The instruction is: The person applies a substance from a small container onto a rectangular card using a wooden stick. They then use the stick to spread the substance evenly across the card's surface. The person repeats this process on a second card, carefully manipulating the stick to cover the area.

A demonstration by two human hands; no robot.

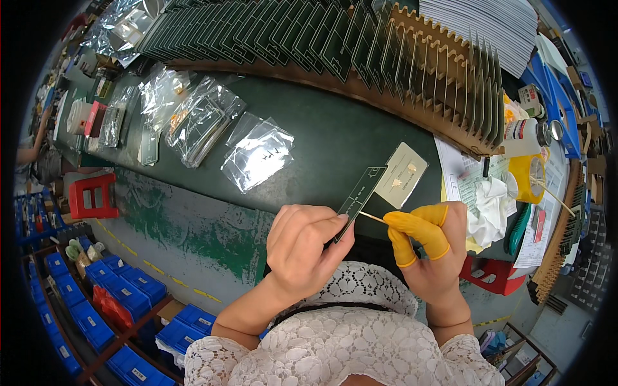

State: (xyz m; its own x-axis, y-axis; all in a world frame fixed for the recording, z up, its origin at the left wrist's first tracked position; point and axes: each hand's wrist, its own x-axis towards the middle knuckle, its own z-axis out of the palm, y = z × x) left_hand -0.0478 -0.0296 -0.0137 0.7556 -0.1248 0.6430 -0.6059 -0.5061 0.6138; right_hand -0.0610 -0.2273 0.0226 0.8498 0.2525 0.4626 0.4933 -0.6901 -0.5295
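Fingers (324, 226) of curled left hand (299, 249) tight on green board (362, 190), right hand (432, 254) (yellow-cotted) in a pinch on thin stick (372, 217).

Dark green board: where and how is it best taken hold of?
Probably at the end nearest the body, coming from the left, with the grip pinching it between thumb and fingers, as the left hand does. The dark green board is long, thin and tilted, so that leaves its far end and right side clear for the thin stick in the right hand.
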